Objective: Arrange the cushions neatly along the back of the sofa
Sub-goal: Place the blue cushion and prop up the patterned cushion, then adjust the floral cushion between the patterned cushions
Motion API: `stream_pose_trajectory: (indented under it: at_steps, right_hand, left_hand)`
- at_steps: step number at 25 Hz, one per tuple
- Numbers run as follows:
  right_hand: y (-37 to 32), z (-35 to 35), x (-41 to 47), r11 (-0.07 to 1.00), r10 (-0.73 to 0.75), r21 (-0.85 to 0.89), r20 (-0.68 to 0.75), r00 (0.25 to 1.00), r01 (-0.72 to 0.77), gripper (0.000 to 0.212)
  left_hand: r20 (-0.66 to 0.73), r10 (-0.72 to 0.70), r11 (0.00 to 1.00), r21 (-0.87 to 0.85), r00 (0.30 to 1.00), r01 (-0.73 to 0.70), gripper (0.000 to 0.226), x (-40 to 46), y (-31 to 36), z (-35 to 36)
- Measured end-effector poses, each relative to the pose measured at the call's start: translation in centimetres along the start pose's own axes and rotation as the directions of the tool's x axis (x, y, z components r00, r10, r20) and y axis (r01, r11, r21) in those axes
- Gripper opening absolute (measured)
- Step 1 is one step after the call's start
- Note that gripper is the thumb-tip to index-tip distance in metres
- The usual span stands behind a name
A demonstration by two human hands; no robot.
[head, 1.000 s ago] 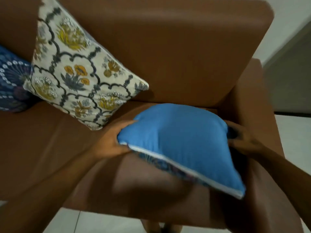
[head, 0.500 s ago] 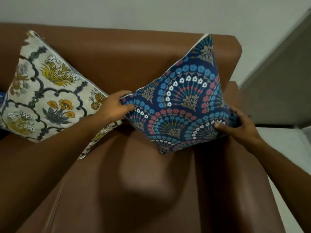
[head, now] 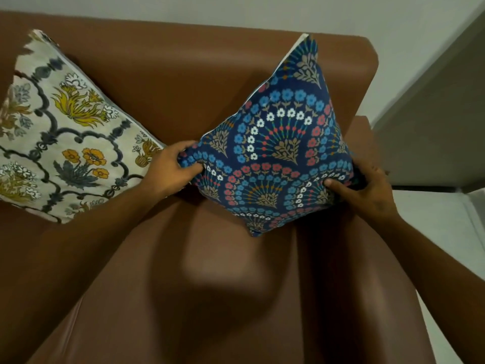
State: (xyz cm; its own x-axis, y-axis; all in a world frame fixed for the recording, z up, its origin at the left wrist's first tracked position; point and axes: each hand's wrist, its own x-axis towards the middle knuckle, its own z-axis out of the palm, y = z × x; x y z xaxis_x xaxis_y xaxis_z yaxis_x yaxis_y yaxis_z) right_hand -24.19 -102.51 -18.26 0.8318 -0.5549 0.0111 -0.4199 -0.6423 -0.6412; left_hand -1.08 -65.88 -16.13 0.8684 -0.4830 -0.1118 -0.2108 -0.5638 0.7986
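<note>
A dark blue cushion (head: 278,143) with fan-shaped flower patterns stands on one corner against the backrest of the brown leather sofa (head: 183,82), at its right end. My left hand (head: 172,166) grips the cushion's left corner. My right hand (head: 367,190) grips its right corner beside the sofa's right armrest. A cream cushion (head: 65,132) with yellow flowers and dark scalloped lines leans against the backrest to the left, also on a corner, its right tip just behind my left hand.
The sofa seat (head: 210,285) stretches toward me below the cushions. A pale wall (head: 236,9) rises behind the sofa. A grey door or panel (head: 433,114) and light floor (head: 441,219) lie to the right.
A second ago the cushion lay flat with its plain blue back up. It has been turned upright to show its patterned side against the backrest, and since half a second ago it has barely moved.
</note>
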Motion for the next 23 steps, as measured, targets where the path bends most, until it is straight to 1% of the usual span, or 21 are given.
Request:
stream_pose_trajectory:
  at_steps: [1, 2, 3, 4, 5, 6, 7, 8, 9, 10, 11, 12, 13, 14, 15, 16, 17, 18, 19, 21, 23]
  right_hand:
    - [-0.7, 0.0, -0.8, 0.999, 0.029, -0.023, -0.026, 0.999, -0.030, 0.080]
    - [-1.7, 0.0, -1.9, 0.997, 0.061, -0.043, -0.072, 0.996, -0.064, 0.078]
    - [-2.8, 0.3, -3.1, 0.995, 0.062, -0.070, -0.144, 0.988, -0.072, 0.075]
    - [-4.3, 0.9, -4.6, 0.996, 0.013, -0.082, -0.215, 0.976, -0.031, 0.071]
    - [-6.2, 1.8, -6.2, 0.995, -0.074, -0.082, -0.262, 0.962, 0.054, 0.067]
    - [-8.5, 3.4, -7.9, 0.985, -0.169, -0.067, -0.273, 0.947, 0.157, 0.063]
    - [-10.7, 5.3, -9.8, 0.969, -0.245, -0.030, -0.248, 0.937, 0.245, 0.059]
    - [-12.8, 7.5, -11.6, 0.954, -0.288, 0.028, -0.187, 0.939, 0.299, 0.056]
    - [-15.0, 9.7, -12.8, 0.946, -0.302, 0.092, -0.095, 0.949, 0.310, 0.054]
    - [-17.3, 11.8, -13.2, 0.940, -0.307, 0.157, 0.004, 0.952, 0.303, 0.055]
    - [-20.0, 13.7, -12.6, 0.929, -0.321, 0.223, 0.080, 0.944, 0.297, 0.056]
    - [-22.7, 15.6, -11.2, 0.919, -0.332, 0.266, 0.121, 0.935, 0.292, 0.057]
    - [-25.3, 17.4, -9.1, 0.917, -0.333, 0.276, 0.129, 0.934, 0.289, 0.060]
    - [-27.8, 19.4, -6.7, 0.920, -0.332, 0.265, 0.128, 0.935, 0.290, 0.066]
    - [-30.2, 21.1, -4.6, 0.928, -0.322, 0.246, 0.151, 0.935, 0.280, 0.077]
    - [-32.3, 22.9, -3.0, 0.940, -0.298, 0.231, 0.193, 0.935, 0.252, 0.091]
    - [-33.9, 24.4, -1.6, 0.951, -0.268, 0.218, 0.230, 0.936, 0.218, 0.106]
    - [-34.8, 25.6, -0.7, 0.961, -0.237, 0.204, 0.257, 0.937, 0.187, 0.117]
    - [-35.2, 26.6, -0.4, 0.968, -0.218, 0.182, 0.270, 0.938, 0.172, 0.122]
    - [-35.0, 27.4, -1.0, 0.975, -0.200, 0.142, 0.239, 0.950, 0.170, 0.118]
    - [-33.9, 27.5, -1.7, 0.977, -0.183, 0.141, 0.158, 0.970, 0.161, 0.113]
  left_hand:
    - [-0.015, 0.011, 1.000, 0.024, 1.000, -0.011, 0.051, -0.3, 0.0, -0.1]
    - [-0.064, 0.028, 0.998, 0.052, 0.998, -0.025, 0.054, -1.0, -0.1, -0.2]
    - [-0.144, 0.048, 0.996, 0.076, 0.988, -0.037, 0.055, -2.1, -0.5, -0.4]
    - [-0.237, 0.059, 0.997, 0.069, 0.970, -0.044, 0.054, -3.8, -1.2, -0.4]
    - [-0.322, 0.052, 0.999, 0.030, 0.945, -0.045, 0.051, -5.9, -2.1, -0.4]
    - [-0.386, 0.005, 0.999, -0.039, 0.922, -0.021, 0.049, -8.4, -3.6, -0.3]
    - [-0.415, -0.088, 0.988, -0.151, 0.905, 0.026, 0.049, -11.0, -5.3, -0.2]
    - [-0.415, -0.212, 0.955, -0.281, 0.885, 0.096, 0.050, -13.4, -6.9, -0.3]
    - [-0.403, -0.348, 0.902, -0.392, 0.846, 0.184, 0.053, -15.2, -8.7, -0.6]
    - [-0.386, -0.478, 0.832, -0.487, 0.789, 0.266, 0.059, -16.4, -10.8, -1.3]
    - [-0.355, -0.591, 0.743, -0.590, 0.724, 0.318, 0.066, -16.8, -13.0, -2.8]
    - [-0.288, -0.679, 0.631, -0.699, 0.675, 0.336, 0.072, -16.4, -15.1, -4.8]
    - [-0.170, -0.717, 0.512, -0.786, 0.676, 0.346, 0.072, -15.3, -17.0, -6.8]
    - [-0.047, -0.692, 0.434, -0.824, 0.720, 0.364, 0.063, -13.7, -18.5, -8.7]
    - [0.030, -0.636, 0.414, -0.830, 0.771, 0.374, 0.049, -12.4, -19.6, -10.5]
    - [0.071, -0.586, 0.420, -0.826, 0.807, 0.377, 0.036, -11.3, -20.7, -11.7]
    - [0.090, -0.547, 0.435, -0.819, 0.832, 0.375, 0.032, -10.2, -21.6, -12.5]
    - [0.115, -0.520, 0.450, -0.806, 0.846, 0.386, 0.034, -9.4, -22.3, -12.9]
    - [0.144, -0.505, 0.454, -0.794, 0.851, 0.404, 0.040, -8.9, -22.8, -13.1]
    - [0.200, -0.508, 0.441, -0.775, 0.838, 0.453, 0.048, -8.7, -23.2, -13.5]
    - [0.249, -0.466, 0.422, -0.781, 0.849, 0.460, 0.036, -8.6, -23.4, -13.9]
